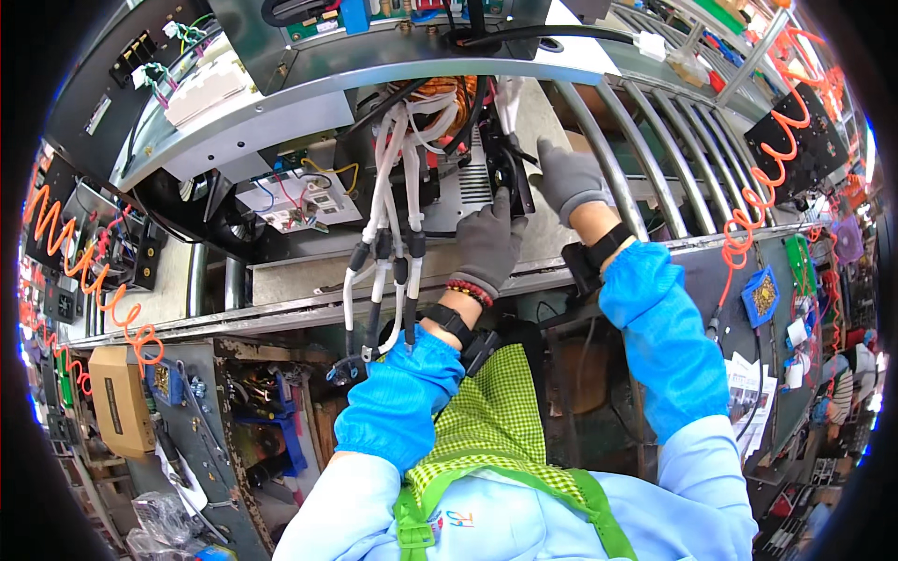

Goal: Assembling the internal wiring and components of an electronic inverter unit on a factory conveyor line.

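An open metal equipment chassis (309,93) with circuit boards inside stands in front of me. My left hand (488,245), in a grey glove, reaches to its near right corner. The index finger is stretched out against a black part (503,173) beside a slotted metal plate (472,183). My right hand (569,178), gloved the same, is just right of that black part with its fingers apart; I see nothing held in it. A bundle of white sleeved cables (388,178) with black ends hangs over the chassis front, left of my left hand.
A roller conveyor (645,154) runs to the right. Coiled orange air hoses (762,182) hang on both sides. A cardboard box (120,402) stands at lower left. At right lie a blue bin of small parts (760,297) and paper sheets (748,393).
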The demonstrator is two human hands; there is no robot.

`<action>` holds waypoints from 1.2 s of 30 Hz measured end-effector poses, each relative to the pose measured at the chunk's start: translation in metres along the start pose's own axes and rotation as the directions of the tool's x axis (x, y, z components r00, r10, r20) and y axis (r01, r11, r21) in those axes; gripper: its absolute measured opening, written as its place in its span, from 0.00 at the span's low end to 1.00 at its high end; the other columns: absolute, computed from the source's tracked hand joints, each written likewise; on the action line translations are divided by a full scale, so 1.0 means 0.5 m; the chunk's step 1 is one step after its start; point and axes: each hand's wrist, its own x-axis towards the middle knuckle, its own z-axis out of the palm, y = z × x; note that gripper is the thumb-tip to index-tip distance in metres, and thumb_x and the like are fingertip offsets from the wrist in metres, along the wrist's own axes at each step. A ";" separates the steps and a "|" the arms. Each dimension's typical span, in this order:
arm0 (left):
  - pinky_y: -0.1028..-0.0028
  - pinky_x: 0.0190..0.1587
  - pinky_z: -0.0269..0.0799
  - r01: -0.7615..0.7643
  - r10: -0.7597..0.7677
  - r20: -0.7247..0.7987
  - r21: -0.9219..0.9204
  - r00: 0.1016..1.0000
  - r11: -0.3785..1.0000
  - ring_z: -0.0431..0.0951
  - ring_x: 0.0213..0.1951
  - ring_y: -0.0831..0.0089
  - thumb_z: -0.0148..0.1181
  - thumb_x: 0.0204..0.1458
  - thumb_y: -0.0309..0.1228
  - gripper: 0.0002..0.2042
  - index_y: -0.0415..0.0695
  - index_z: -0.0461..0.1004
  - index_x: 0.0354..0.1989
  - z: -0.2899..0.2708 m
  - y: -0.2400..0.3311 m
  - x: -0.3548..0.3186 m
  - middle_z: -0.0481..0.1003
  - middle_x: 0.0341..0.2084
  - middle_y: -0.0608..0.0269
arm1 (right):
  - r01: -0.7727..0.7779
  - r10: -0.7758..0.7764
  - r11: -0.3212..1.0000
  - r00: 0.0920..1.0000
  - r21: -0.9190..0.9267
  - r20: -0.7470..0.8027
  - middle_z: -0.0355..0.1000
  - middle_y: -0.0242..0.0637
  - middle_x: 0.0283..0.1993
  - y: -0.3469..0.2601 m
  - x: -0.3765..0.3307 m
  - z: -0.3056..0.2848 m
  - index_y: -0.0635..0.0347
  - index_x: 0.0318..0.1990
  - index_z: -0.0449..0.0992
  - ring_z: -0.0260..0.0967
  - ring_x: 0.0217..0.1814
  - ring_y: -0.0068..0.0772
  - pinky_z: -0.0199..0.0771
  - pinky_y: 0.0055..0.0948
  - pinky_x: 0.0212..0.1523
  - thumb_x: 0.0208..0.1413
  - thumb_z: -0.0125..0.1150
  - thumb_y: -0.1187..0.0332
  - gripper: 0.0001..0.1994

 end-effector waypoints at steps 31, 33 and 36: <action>0.51 0.42 0.72 0.089 -0.095 -0.138 -0.043 0.986 0.995 0.77 0.40 0.47 0.58 0.55 0.33 0.11 0.47 0.76 0.46 -0.010 -0.171 -0.009 0.77 0.36 0.49 | 0.197 -0.038 0.647 0.973 0.737 -0.228 0.72 0.43 0.24 0.110 -0.079 -0.078 0.61 0.46 0.79 0.72 0.25 0.40 0.73 0.39 0.31 0.59 0.56 0.66 0.12; 0.51 0.47 0.72 0.016 -0.042 -0.321 -0.082 0.946 0.996 0.76 0.44 0.46 0.59 0.55 0.33 0.15 0.45 0.75 0.50 -0.028 -0.138 -0.018 0.77 0.41 0.47 | -0.082 -0.100 -0.096 0.992 0.992 0.072 0.58 0.22 0.18 0.079 -0.108 -0.059 0.68 0.44 0.77 0.57 0.18 0.19 0.67 0.26 0.28 0.64 0.50 0.61 0.17; 0.54 0.55 0.72 -0.033 0.023 -0.347 -0.022 0.938 0.999 0.75 0.51 0.45 0.60 0.55 0.34 0.22 0.41 0.71 0.58 -0.054 -0.063 -0.058 0.75 0.49 0.43 | -0.332 -0.359 -0.740 0.930 0.584 0.075 0.45 0.13 0.15 0.020 -0.111 -0.047 0.63 0.46 0.75 0.41 0.14 0.12 0.61 0.23 0.26 0.67 0.46 0.60 0.16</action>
